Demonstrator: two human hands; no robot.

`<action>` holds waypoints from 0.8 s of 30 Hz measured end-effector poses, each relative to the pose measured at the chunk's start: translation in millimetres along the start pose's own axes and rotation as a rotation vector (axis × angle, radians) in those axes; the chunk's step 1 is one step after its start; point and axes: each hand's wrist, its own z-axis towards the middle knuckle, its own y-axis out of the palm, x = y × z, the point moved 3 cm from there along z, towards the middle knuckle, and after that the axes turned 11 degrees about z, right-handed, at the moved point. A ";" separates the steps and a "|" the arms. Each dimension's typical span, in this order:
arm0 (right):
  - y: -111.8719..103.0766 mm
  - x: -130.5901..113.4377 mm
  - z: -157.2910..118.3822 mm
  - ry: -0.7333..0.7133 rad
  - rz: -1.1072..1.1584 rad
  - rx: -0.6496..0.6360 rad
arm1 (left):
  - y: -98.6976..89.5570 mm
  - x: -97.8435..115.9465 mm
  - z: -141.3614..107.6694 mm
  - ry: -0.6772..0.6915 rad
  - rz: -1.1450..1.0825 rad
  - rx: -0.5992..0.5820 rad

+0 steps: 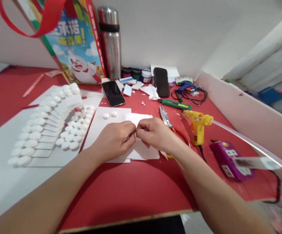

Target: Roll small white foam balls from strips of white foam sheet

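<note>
My left hand point(118, 138) and my right hand point(154, 131) meet above white paper sheets point(141, 152), fingertips pinched together. Whatever lies between the fingers is hidden. Two small white round pieces point(106, 116) rest on the sheet just beyond my left hand. To the left, overlapping white cards point(45, 139) fan out, with larger white rounded pieces point(35, 136) along their outer ends. Beside them is a cluster of small white round pieces point(74, 133). Close to my right wrist lie scissors point(165, 117) with orange and yellow handles, partly covered by the arm.
A yellow glue gun point(198, 128) with a long clear stick stands right, near a purple box point(231, 161). A green cutter point(176, 104), two phones point(113, 93), paper scraps and paint jars lie behind. A steel flask point(110, 45) and a printed bag point(77, 48) stand at the back.
</note>
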 end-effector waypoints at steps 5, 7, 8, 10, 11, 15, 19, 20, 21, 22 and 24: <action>-3.0 1.0 -0.9 -0.025 0.095 0.003 | -3.2 1.7 -1.7 -0.082 -0.144 0.017; -5.4 -2.3 -2.4 -0.093 0.041 0.024 | -1.4 -3.5 -2.3 -0.256 -0.438 -0.053; -6.7 -4.5 -3.3 -0.138 -0.016 0.043 | 1.4 -6.4 -2.7 -0.354 -0.623 -0.108; -8.8 -8.4 -5.3 -0.241 -0.169 0.087 | 8.8 -9.0 -3.2 -0.502 -1.020 -0.255; -9.2 -9.8 -6.3 -0.294 -0.245 0.097 | 12.3 -8.6 -3.1 -0.548 -1.195 -0.343; -6.9 -10.5 -9.5 -0.448 -0.477 0.059 | 16.0 -4.3 -0.9 -0.684 -1.631 -0.519; -4.7 -9.8 -11.4 -0.521 -0.589 0.039 | 12.2 -2.6 0.2 -0.769 -1.713 -0.487; -4.7 -10.0 -11.6 -0.524 -0.599 0.037 | 11.7 -2.9 -0.1 -0.768 -1.701 -0.478; -4.8 -10.3 -11.6 -0.521 -0.601 0.032 | 11.7 -3.5 -0.6 -0.760 -1.682 -0.468; -5.2 -10.7 -11.6 -0.513 -0.593 0.026 | 11.8 -4.3 -1.2 -0.745 -1.661 -0.457; -6.5 -11.8 -11.4 -0.486 -0.539 0.003 | 12.4 -6.3 -2.3 -0.702 -1.609 -0.427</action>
